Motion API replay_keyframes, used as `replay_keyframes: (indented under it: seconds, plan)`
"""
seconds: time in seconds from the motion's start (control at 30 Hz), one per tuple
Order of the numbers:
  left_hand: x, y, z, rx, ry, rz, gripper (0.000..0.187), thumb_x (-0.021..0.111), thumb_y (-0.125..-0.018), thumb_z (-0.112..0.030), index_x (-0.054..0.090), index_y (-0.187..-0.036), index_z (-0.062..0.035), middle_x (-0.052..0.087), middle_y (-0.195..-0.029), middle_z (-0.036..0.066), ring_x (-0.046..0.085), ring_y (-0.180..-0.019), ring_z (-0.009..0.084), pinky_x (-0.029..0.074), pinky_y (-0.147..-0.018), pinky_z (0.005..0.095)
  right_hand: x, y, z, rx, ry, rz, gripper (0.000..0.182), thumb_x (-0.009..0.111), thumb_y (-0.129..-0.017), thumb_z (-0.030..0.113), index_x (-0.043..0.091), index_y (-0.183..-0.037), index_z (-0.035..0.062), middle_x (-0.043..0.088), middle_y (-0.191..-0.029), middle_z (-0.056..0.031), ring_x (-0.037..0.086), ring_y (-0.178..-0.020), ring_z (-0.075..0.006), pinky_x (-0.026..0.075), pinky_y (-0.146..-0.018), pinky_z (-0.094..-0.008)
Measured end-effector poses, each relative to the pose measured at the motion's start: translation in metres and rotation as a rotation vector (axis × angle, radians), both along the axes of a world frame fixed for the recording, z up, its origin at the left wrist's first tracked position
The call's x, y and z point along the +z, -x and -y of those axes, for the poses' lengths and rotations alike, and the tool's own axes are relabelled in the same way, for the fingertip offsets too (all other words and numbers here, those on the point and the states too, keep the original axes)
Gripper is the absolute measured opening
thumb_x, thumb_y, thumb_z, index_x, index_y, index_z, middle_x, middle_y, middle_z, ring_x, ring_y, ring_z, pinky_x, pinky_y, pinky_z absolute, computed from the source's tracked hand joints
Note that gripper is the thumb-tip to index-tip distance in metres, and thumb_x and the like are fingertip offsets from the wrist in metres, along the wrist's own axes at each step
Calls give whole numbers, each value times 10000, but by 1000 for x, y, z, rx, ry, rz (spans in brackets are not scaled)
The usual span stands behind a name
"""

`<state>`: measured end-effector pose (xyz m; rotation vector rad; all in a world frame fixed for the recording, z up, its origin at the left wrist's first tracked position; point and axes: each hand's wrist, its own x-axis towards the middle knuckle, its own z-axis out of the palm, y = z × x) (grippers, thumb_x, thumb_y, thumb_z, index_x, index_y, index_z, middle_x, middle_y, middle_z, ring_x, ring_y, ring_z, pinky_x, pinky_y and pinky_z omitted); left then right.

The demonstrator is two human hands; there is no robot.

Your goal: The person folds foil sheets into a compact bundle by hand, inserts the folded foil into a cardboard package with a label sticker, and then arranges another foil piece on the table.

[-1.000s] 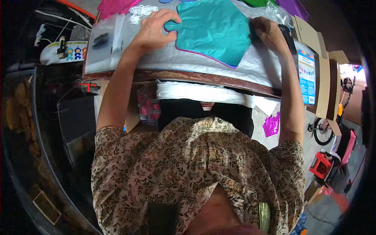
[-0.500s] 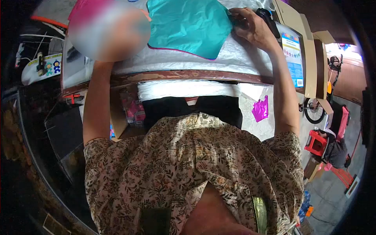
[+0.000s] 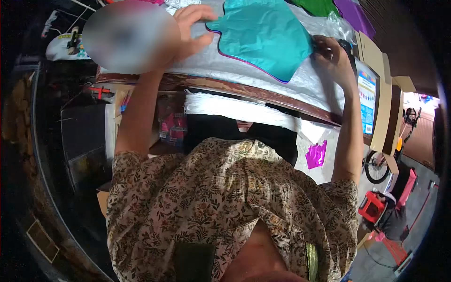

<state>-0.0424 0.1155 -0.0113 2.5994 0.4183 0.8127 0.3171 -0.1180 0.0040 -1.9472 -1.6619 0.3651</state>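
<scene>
A smooth, faintly creased teal sheet (image 3: 263,42) lies flat on the bench (image 3: 225,87), purple showing along its near edge. The left hand (image 3: 189,32) has its grip apart around the narrow left tab, while the right hand (image 3: 334,58) curls at the right edge — clamped on it or not, I can't tell. Bare silvery covering (image 3: 244,75) leaves room in front — tightest below the near tip.

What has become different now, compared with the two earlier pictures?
The view has swung: the teal sheet and table appear farther right than half a second ago. Compared with one second ago, the left hand seems drawn back slightly leftward from the sheet's left tab; a blur hides part of it. No clear new hold or release. The right hand stays at the sheet's right corner.
</scene>
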Motion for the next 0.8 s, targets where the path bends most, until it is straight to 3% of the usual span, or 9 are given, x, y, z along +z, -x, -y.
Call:
replay_keyframes:
  seconds: [0.17, 0.3, 0.6, 0.8]
  plan:
    - [-6, 10, 45, 173, -84, -52, 297, 771, -730, -256, 664, -979, -136, 535, -1371, 60, 379, -1392, 315, 216, -1093, 540, 8, 7, 2, -20, -25, 101, 416, 616, -838, 32, 597, -1254, 30, 652, -1106, -130, 644, -1046, -248, 489, -927, -339]
    - [-3, 2, 54, 178, -113, -61, 289, 784, -721, -266, 652, -936, -124, 517, -1390, 76, 338, -1419, 351, 185, -1092, 564, 4, 1, -2, -14, -22, 74, 428, 626, -820, 34, 601, -1247, 33, 650, -1119, -140, 649, -1028, -249, 496, -918, -342]
    - [-9, 2, 51, 129, -81, -22, 264, 777, -728, -254, 639, -910, -122, 538, -1373, 73, 376, -1399, 344, 202, -1089, 556, 4, 4, -3, -52, 5, 30, 428, 645, -823, 36, 601, -1249, 30, 652, -1139, -146, 641, -1051, -248, 488, -930, -341]
    - [5, 1, 32, 122, -58, 4, 225, 732, -725, -176, 639, -923, -126, 596, -1307, 25, 498, -1286, 267, 286, -1050, 510, 18, 24, 5, -10, -152, 36, 379, 637, -854, 8, 621, -1232, 39, 650, -1161, -129, 641, -1059, -248, 493, -922, -337]
